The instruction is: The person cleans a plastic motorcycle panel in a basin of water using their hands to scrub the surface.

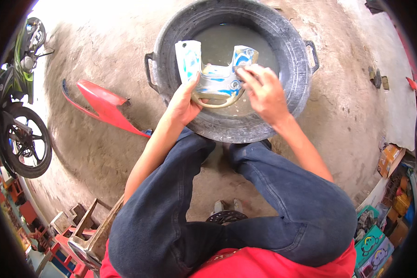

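Observation:
A U-shaped panel, apparently a motorcycle body part, carries patchy blue, white and grey paint. It is held over a round black plastic tub of cloudy water. My left hand grips the panel at its lower left, thumb on top and fingers underneath. At the right arm of the panel, my right hand presses a small grey sheet, possibly sandpaper, against the painted surface. My right fingers are slightly blurred and partly hide that sheet.
A red motorcycle fairing panel lies on the concrete floor left of the tub. Farther left stands a motorcycle. Wooden stools are at the lower left; boxes and clutter line the lower right. A brake disc shows beneath me.

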